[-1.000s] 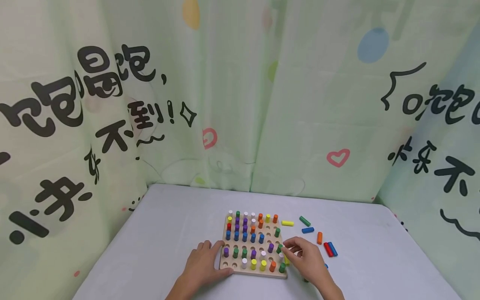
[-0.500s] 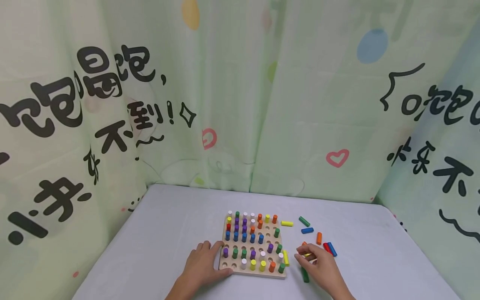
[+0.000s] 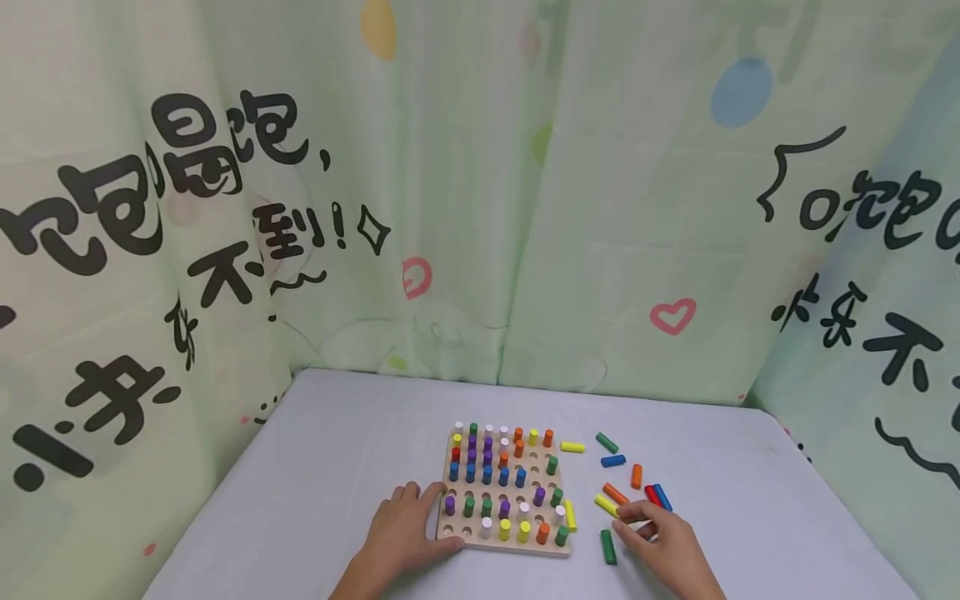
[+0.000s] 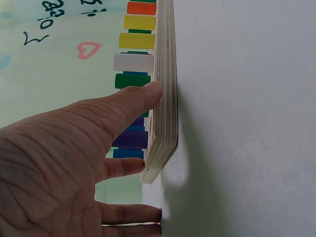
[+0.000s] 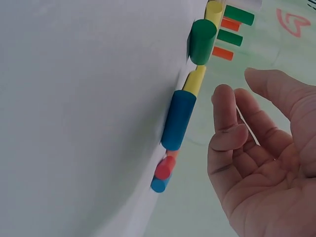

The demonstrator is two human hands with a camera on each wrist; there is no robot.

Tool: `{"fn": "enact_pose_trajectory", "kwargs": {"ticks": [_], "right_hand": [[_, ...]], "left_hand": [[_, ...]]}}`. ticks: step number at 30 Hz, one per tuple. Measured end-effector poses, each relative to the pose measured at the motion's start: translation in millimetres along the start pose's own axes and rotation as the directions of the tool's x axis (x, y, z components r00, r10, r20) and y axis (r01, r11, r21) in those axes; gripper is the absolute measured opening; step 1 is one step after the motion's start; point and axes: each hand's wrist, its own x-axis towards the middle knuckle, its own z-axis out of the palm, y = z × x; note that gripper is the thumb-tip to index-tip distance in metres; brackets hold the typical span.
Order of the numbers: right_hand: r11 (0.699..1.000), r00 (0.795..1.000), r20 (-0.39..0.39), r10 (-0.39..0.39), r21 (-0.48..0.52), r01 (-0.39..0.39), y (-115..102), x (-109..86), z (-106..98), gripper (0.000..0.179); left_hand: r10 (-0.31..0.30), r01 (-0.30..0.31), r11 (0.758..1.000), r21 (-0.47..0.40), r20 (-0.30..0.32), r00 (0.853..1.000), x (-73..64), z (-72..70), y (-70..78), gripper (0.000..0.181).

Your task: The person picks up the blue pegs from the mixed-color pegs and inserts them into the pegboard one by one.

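Observation:
A wooden pegboard (image 3: 517,547) lies on the table, with coloured pegs upright in many holes and some holes bare. My left hand (image 3: 403,527) rests at its near left corner. In the left wrist view its thumb (image 4: 154,94) presses the board's side, and the fingers stretch out past the corner. My right hand (image 3: 663,542) hovers to the right of the board, fingertips right at a loose yellow peg (image 3: 606,505). The right wrist view shows its thumb and loosely bent fingers apart, nothing between them. A blue peg (image 5: 178,120) lies near that hand.
Around the right hand lie a green peg (image 3: 608,547), orange pegs (image 3: 615,493), a red peg (image 3: 652,496) and a blue one beside it. A yellow peg (image 3: 571,516) lies along the board's right side. Several more lie farther back. A printed curtain (image 3: 600,250) surrounds the table.
My right hand has let go of a green peg standing at the board's right edge and moved right and down to the loose yellow peg. The left hand stays put.

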Motion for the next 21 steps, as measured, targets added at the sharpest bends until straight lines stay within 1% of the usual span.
{"fn": "enact_pose_trajectory", "kwargs": {"ticks": [7, 15, 21], "right_hand": [[1.0, 1.0, 0.004, 0.012, -0.006, -0.012, 10.3, -1.6, -7.2, 0.021], [1.0, 0.998, 0.055, 0.027, 0.013, -0.028, 19.9, -1.5, -13.1, 0.034], [0.998, 0.995, 0.081, 0.049, 0.024, -0.051, 26.4, 0.2, -14.3, 0.039]], "left_hand": [[-0.001, 0.001, 1.0, -0.001, -0.001, 1.0, 0.7, 0.3, -0.2, 0.08], [0.005, -0.005, 1.0, 0.007, 0.0, 1.0, 0.3, 1.7, -1.5, 0.08], [0.015, -0.015, 1.0, 0.012, -0.009, 1.0, 0.8, 2.2, -2.0, 0.079]]}}
